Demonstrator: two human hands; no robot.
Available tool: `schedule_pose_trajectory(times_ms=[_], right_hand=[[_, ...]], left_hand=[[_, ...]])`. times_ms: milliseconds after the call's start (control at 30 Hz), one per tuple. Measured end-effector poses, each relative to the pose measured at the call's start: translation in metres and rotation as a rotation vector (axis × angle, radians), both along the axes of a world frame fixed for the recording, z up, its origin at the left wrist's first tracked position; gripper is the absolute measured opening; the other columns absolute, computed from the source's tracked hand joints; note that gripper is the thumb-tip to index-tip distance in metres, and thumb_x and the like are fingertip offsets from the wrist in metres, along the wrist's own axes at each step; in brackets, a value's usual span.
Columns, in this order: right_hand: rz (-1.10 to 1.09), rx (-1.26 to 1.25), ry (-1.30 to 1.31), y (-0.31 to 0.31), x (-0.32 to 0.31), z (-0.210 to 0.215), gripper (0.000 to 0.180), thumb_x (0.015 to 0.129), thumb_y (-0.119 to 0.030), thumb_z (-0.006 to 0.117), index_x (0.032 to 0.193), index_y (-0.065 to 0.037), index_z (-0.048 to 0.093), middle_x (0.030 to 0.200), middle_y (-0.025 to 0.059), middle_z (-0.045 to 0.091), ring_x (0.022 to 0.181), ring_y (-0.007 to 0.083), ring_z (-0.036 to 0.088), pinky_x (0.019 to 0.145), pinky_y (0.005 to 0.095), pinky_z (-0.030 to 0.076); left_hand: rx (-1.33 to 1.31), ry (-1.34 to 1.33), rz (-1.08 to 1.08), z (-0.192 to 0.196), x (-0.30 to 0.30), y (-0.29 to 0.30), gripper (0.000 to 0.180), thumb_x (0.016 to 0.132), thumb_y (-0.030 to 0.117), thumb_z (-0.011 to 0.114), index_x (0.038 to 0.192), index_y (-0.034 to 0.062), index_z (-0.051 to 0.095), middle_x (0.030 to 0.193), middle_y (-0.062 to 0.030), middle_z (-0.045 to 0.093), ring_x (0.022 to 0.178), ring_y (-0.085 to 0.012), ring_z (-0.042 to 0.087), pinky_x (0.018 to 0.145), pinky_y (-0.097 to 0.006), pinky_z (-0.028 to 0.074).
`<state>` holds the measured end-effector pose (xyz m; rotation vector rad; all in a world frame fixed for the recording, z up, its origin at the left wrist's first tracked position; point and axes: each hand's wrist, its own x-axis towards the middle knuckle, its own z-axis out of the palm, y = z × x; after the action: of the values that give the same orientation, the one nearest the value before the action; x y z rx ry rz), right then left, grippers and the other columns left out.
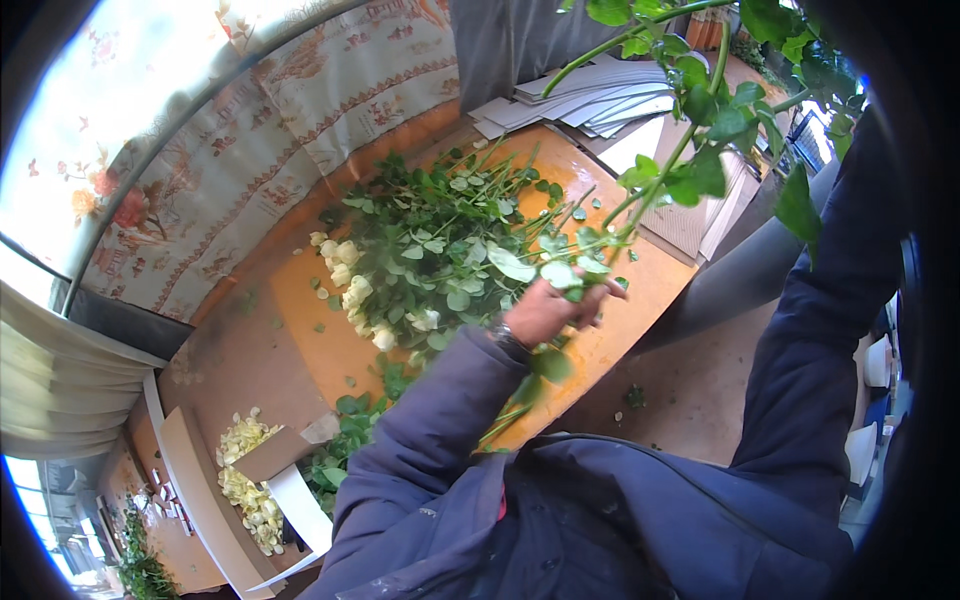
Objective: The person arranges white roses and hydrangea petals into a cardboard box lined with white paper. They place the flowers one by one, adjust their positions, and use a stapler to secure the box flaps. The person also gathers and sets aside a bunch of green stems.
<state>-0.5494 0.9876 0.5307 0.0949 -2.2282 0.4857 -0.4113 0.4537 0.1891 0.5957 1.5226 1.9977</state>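
Observation:
My left hand (560, 308), with a watch at the wrist, is closed around a leafy rose stem (668, 172) above the orange table. Leaves crowd around the fingers and partly hide the grip. The stem rises to the upper right, toward my outstretched right arm (810, 320); my right hand lies outside the picture. Beyond my left hand a large pile of cut roses (430, 220) covers the tabletop. Their cream-white blooms (350, 285) point left, and their bare stem ends point right.
The orange table (640, 290) has a long edge on the right. Stacked cardboard sheets (600, 95) lie at its far end. Pale petals (250, 480) are heaped at lower left beside a cardboard strip (200, 490). A patterned curtain (270, 130) hangs along the left.

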Motion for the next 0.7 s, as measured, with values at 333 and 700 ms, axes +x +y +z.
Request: schedule_pose_trajectory(times_ms=[333, 700], right_hand=[[0.042, -0.036, -0.126, -0.031, -0.034, -0.066, 0.033, 0.087, -0.006, 0.074, 0.119, 0.001, 0.071, 0.111, 0.0193, 0.075, 0.103, 0.0336, 0.071, 0.092, 0.0404, 0.054], [0.208, 0.087, -0.272, -0.105, -0.067, -0.118, 0.032, 0.086, -0.007, 0.076, 0.117, 0.002, 0.071, 0.109, 0.0203, 0.075, 0.101, 0.0356, 0.071, 0.09, 0.0414, 0.054]], left_hand=[[0.115, 0.336, 0.241, -0.056, -0.115, -0.208, 0.038, 0.107, 0.026, 0.057, 0.138, 0.005, 0.062, 0.119, -0.0099, 0.072, 0.088, -0.0133, 0.065, 0.077, -0.027, 0.054], [-1.197, 1.16, 1.022, 0.017, -0.172, -0.216, 0.1, 0.081, 0.038, 0.086, 0.16, 0.004, 0.036, 0.152, -0.0273, 0.049, 0.143, -0.0429, 0.044, 0.121, -0.05, 0.035]])
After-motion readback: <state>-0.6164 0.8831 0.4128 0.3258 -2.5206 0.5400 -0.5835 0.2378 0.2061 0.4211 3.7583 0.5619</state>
